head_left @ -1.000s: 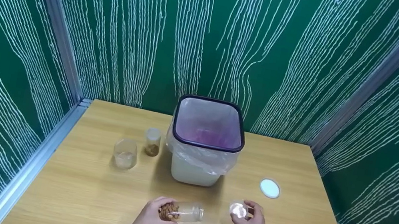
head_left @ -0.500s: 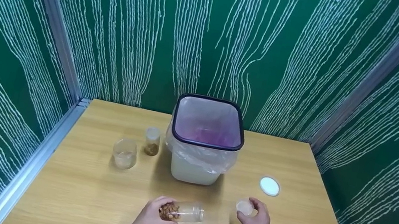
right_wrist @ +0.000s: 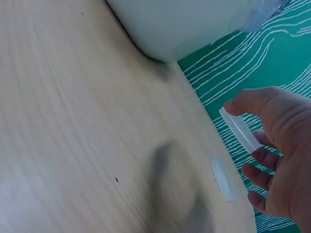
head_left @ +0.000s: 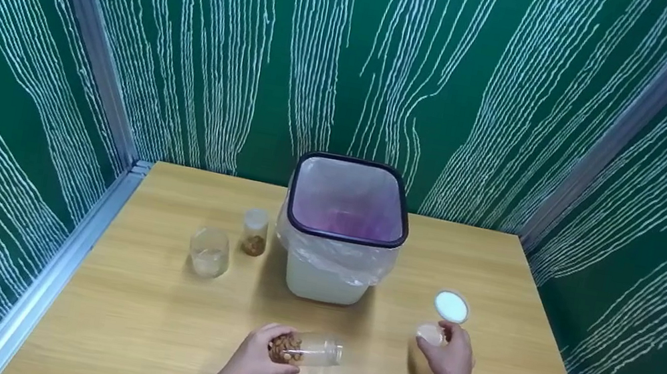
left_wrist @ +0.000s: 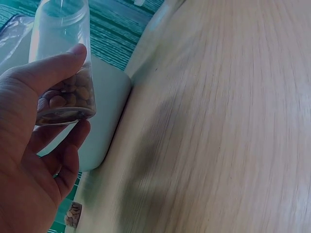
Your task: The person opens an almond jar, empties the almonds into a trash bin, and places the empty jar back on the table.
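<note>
My left hand [head_left: 256, 358] grips a clear plastic jar [head_left: 319, 351] by its base end, lying on its side with the open mouth toward the right. Brown nuts [left_wrist: 69, 93] that look like almonds fill the bottom part of the jar. In my right hand [head_left: 451, 356] a translucent round lid [right_wrist: 239, 130] is pinched at its edges between thumb and fingers, above the table. A pale round disc [head_left: 451, 307] lies flat on the table just beyond that hand.
A white bin [head_left: 324, 280] with a dark rim and a plastic liner stands at the table's back middle. Left of it are a small lidded jar [head_left: 254, 233] with brown contents and a clear glass [head_left: 209, 253]. Green patterned walls [head_left: 389, 54] enclose the table.
My right hand has moved right and away from me with the lid, closer to the pale disc. The left hand and its jar stay nearly in place.
</note>
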